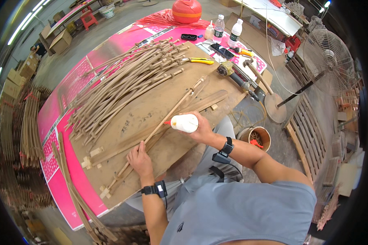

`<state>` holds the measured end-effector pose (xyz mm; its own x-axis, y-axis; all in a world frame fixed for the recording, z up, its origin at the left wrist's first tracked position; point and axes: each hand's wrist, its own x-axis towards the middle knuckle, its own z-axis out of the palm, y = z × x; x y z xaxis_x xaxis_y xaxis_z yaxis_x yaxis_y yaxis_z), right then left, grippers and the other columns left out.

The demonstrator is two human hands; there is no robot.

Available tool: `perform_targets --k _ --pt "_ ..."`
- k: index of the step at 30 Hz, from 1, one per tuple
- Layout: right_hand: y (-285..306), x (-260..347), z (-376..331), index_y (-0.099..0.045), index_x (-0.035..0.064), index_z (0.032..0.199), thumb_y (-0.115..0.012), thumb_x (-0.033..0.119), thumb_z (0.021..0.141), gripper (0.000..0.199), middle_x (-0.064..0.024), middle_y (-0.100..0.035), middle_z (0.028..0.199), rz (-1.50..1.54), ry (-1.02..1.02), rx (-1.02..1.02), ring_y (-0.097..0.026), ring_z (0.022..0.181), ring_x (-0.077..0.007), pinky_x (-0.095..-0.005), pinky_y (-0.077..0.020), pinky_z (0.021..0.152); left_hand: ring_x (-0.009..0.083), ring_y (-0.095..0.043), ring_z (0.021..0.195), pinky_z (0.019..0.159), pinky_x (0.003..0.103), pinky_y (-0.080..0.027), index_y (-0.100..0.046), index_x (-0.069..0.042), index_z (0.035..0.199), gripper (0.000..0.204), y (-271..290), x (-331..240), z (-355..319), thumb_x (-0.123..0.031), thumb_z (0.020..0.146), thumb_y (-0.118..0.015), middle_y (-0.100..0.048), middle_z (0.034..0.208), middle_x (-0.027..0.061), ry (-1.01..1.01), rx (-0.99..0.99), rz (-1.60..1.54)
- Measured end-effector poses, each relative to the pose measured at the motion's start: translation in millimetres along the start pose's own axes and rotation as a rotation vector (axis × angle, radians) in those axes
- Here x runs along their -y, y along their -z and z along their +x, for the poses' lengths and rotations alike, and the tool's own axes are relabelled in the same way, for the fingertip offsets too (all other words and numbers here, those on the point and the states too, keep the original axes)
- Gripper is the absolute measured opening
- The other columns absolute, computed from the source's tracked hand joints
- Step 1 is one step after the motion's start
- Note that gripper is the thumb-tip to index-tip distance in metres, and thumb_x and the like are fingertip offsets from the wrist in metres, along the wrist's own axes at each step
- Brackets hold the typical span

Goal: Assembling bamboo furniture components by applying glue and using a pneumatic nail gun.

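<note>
My right hand (202, 130) grips a white squeeze bottle (185, 123), tipped sideways. Its red and yellow nozzle points left at a long thin wooden rod (164, 121); whether it touches the rod I cannot tell. Lower on the same rod, my left hand (140, 159) has its fingers round the wood and holds it at a slant over the brown board (143, 110). The rod's far end has a small knob. Beneath and beside it lie flat wooden strips (210, 99) and small pale wooden blocks (105, 192).
A heap of knobbed wooden rods (126, 83) covers the board's far left. At the right lie a hammer (259, 75), a power tool (237, 79), a yellow cutter (201, 61) and a phone (222, 51). Bottles (235, 32) stand behind. A fan (329, 57) and bucket (261, 136) are right.
</note>
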<state>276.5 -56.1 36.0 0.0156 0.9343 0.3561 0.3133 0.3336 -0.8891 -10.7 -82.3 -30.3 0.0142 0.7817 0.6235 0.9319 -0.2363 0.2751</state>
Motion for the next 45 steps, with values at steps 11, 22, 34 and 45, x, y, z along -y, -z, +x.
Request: perform_targets --k 11,22,34,45 --pt "10.4 -0.8 -8.5 -0.063 0.004 0.125 -0.09 0.007 0.076 0.056 -0.0136 -0.072 0.12 -0.096 0.195 0.112 -0.071 0.112 -0.0284 -0.0368 -0.0578 0.094 0.0267 -0.062 0.095 0.086 0.043 -0.046 -0.075 -0.019 0.12 0.031 -1.4 -2.6 0.1 -0.012 0.09 -0.077 -0.067 0.1 0.0028 -0.016 -0.027 -0.014" --pt "-15.0 51.1 -20.1 -0.056 0.0024 0.127 -0.091 0.009 0.08 0.059 -0.0084 -0.071 0.12 0.417 -0.254 0.1 -0.069 0.11 -0.0164 -0.0327 -0.0567 0.095 0.0265 -0.063 0.095 0.087 0.044 -0.047 -0.075 -0.017 0.118 0.031 -4.7 1.7 -2.3 -0.009 0.088 -0.067 -0.068 0.101 0.0019 -0.016 -0.039 -0.03" --pt "-130.1 95.3 -41.1 -0.056 0.0061 0.127 -0.092 0.013 0.078 0.062 -0.0086 -0.07 0.119 0.39 -0.01 0.503 -0.069 0.111 -0.0187 -0.0338 -0.0553 0.094 0.0286 -0.06 0.103 0.088 0.045 -0.044 -0.069 -0.006 0.128 0.053 10.8 -1.9 8.2 -0.033 0.083 -0.067 -0.065 0.107 0.0099 -0.051 -0.044 -0.231" --pt "-167.8 93.7 -43.5 -0.056 0.0074 0.129 -0.093 0.018 0.076 0.066 -0.0127 -0.072 0.127 0.115 0.223 0.599 -0.073 0.111 -0.0313 -0.0402 -0.0589 0.092 0.0259 -0.056 0.102 0.089 0.041 -0.042 -0.065 -0.008 0.136 0.054 -1.2 6.8 16.5 -0.024 0.084 -0.063 -0.06 0.105 0.0076 0.018 0.052 -0.13"
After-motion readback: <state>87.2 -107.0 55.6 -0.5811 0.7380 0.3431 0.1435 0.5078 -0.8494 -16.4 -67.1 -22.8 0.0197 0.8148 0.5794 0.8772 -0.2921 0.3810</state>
